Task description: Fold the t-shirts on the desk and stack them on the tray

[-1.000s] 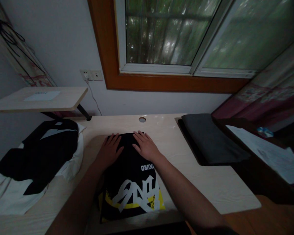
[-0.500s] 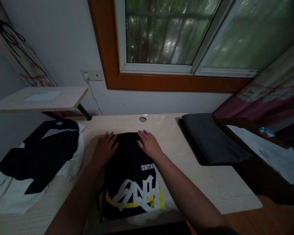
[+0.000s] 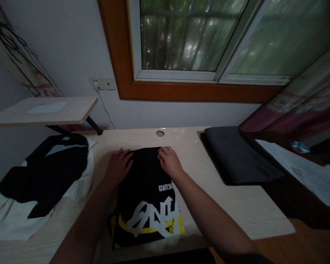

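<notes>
A folded black T-shirt point(image 3: 143, 176) with white lettering and a yellow print lies on the pale wooden desk point(image 3: 211, 209) in front of me. My left hand point(image 3: 119, 165) rests on its far left edge, fingers apart and lying over the fabric. At the far right corner, my right hand point(image 3: 169, 161) has its fingers bent down and closed on the cloth's edge. The fingertips there are partly hidden. The shirt's near end shows a slightly loose layer at the left.
Black and white clothes point(image 3: 52, 168) lie heaped at the left, beneath a raised shelf point(image 3: 46, 113). Dark grey folded cloth point(image 3: 236, 157) lies at the right. A cable hole point(image 3: 160, 134) is near the back edge. Papers point(image 3: 299, 168) lie on a dark surface further right.
My right hand has shifted slightly right, and its fingers have gone from stretched out to bent on the shirt's corner. My left hand has barely moved.
</notes>
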`<state>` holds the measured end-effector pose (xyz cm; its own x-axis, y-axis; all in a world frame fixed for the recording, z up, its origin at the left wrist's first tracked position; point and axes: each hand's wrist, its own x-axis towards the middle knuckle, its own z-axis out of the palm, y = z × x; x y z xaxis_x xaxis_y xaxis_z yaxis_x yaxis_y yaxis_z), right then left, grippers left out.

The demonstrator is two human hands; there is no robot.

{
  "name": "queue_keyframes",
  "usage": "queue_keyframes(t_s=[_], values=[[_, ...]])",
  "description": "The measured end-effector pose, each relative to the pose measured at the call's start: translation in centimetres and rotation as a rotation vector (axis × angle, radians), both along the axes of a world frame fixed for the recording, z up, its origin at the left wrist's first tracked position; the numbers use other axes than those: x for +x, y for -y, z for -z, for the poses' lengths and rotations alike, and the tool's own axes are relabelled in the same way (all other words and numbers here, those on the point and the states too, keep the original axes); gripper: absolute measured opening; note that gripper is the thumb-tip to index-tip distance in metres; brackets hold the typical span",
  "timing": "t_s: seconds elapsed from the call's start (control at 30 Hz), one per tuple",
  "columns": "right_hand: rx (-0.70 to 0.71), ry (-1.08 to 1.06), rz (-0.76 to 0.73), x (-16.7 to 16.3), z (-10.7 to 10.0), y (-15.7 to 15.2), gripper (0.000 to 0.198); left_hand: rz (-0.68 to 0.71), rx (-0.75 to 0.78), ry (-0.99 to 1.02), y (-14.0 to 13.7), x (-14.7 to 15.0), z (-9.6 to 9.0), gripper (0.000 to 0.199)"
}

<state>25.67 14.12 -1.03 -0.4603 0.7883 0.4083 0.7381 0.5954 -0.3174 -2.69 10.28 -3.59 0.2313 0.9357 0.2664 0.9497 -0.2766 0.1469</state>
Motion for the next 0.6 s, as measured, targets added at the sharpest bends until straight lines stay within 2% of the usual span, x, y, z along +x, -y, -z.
queue_keyframes(t_s=[0.4,0.5,0.6], values=[[-0.025,0.028,0.074,-0.2,-0.1,0.3,0.019,0.019,0.023,0.030,0.2,0.1,-0.4,0.041],[-0.020,0.012,0.066,-0.3,-0.1,0.4,0.017,0.074,0.064,0.064,0.4,0.2,-0.8,0.040],[-0.008,0.024,0.025,-0.3,-0.1,0.5,0.016,0.209,0.106,0.116,0.7,0.6,-1.5,0.033]])
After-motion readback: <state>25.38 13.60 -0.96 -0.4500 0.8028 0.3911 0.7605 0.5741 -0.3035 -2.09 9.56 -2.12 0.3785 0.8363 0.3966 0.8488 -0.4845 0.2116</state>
